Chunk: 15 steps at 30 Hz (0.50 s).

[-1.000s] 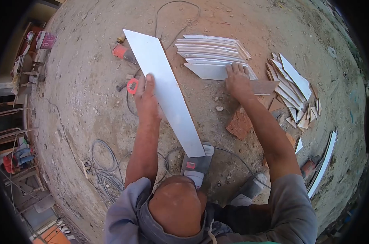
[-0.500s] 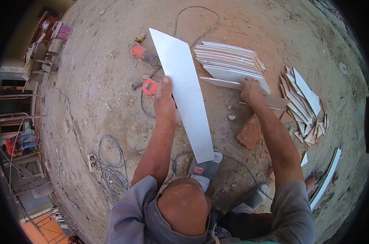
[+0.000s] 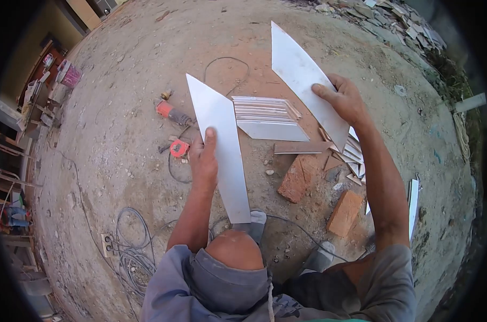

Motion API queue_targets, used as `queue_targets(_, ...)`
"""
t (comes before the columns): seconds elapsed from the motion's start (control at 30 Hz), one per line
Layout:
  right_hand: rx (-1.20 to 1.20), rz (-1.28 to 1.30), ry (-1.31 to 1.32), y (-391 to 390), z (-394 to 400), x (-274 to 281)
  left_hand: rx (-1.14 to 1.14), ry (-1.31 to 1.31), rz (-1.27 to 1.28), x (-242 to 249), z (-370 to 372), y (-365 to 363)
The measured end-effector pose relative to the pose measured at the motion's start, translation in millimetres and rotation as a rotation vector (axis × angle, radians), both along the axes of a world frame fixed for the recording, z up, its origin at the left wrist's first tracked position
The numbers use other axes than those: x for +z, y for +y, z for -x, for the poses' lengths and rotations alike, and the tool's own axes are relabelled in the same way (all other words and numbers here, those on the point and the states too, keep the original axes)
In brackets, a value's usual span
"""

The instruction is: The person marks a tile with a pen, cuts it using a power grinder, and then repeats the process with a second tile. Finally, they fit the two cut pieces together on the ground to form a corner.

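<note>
Head-worn view, directed forward and down
The left hand (image 3: 203,162) and right hand (image 3: 346,102) are seen from above, with ground (image 3: 171,56) beyond them.

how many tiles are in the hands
2: one tile in the left hand, a second tile in the right hand. Another could be hidden behind either.

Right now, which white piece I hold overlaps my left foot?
The piece in your left hand: its lower end overlaps that foot in view; the other, in your right hand, overlaps the scrap pile.
</note>
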State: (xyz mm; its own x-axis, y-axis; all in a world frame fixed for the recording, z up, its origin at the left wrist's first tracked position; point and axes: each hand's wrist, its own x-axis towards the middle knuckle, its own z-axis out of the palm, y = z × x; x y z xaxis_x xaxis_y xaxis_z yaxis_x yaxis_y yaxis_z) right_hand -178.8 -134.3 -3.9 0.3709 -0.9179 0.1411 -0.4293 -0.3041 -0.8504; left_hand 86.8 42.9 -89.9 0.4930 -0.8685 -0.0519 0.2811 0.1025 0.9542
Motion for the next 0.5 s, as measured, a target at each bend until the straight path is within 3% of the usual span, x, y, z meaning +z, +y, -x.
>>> queue_targets(0.03, -0.042, -0.068, -0.013, 13, 15, 23, -0.006, -0.098, 0.03, 7, 7, 2)
queue_targets(0.17, -0.099, 0.146, 0.196, 80, 70, 104, -0.113, -0.446, 0.129, 59, 30, 12)
queue_targets(0.5, -0.259, 0.409, 0.307, 184, 141, 160, -0.303, -0.501, 0.159, 151, 67, 45)
